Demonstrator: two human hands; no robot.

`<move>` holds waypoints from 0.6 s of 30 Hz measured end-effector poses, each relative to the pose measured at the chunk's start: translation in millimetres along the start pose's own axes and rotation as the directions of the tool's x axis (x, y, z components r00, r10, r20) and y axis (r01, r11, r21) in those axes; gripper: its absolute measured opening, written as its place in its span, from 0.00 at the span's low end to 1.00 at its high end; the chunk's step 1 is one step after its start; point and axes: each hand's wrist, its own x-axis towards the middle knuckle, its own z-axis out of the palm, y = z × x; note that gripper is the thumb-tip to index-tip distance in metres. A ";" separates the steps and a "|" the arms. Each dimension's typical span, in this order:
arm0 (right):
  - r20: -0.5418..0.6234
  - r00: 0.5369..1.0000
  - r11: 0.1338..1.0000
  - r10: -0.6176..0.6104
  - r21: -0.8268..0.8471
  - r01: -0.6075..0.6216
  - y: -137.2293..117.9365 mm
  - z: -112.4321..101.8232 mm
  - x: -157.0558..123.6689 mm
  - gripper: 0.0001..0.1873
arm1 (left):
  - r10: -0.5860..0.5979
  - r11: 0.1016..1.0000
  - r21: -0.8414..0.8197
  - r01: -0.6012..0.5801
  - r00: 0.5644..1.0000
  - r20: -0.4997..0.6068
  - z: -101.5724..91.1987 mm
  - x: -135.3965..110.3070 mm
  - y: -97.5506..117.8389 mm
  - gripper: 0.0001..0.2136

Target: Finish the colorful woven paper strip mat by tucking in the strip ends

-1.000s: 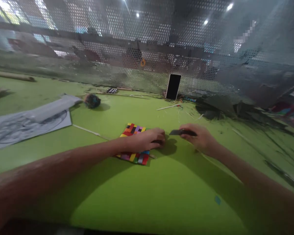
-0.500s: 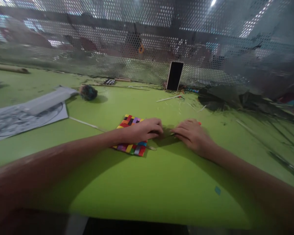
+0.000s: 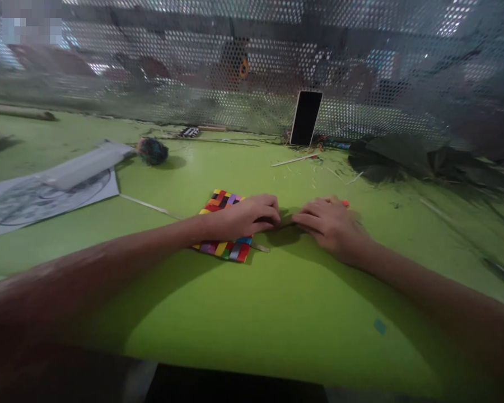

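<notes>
A woven mat of bright multicoloured strips (image 3: 246,254) lies on the green table, partly hidden under my left forearm and hand. My left hand (image 3: 256,215) is closed in a pinch just over the mat's right side. Across a small gap, my right hand (image 3: 330,229) is closed too, fingertips pointing left. A thin dark strip (image 3: 286,226) appears to span the gap between both sets of fingertips; its kind is hard to make out. Beyond my right knuckles shows a small orange-red tip (image 3: 345,204). A pale flat strip (image 3: 145,205) runs under my left forearm, and a short end pokes out right of the mat.
A phone (image 3: 306,118) leans against the perforated metal screen (image 3: 269,73) at the back. At left lie a printed sheet (image 3: 79,196) with a white roll (image 3: 90,165) and a dark fuzzy ball (image 3: 152,151). Dark leaves (image 3: 399,159) and scraps lie back right.
The view has shifted slightly, so the table things sit a little higher and farther right. My hands keep nearly the same pose, still close together.
</notes>
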 end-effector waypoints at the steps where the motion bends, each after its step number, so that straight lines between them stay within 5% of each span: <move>1: 0.003 1.000 1.000 0.002 -0.005 -0.002 -0.6 -0.2 -0.1 0.13 | 0.003 1.000 -0.003 -0.003 1.000 -0.005 0.2 -0.3 0.0 0.06; 18: -0.016 0.998 0.999 -0.054 0.001 0.054 -1.0 1.3 -1.0 0.15 | -0.013 0.999 0.049 0.012 1.000 0.026 1.3 -0.8 3.4 0.09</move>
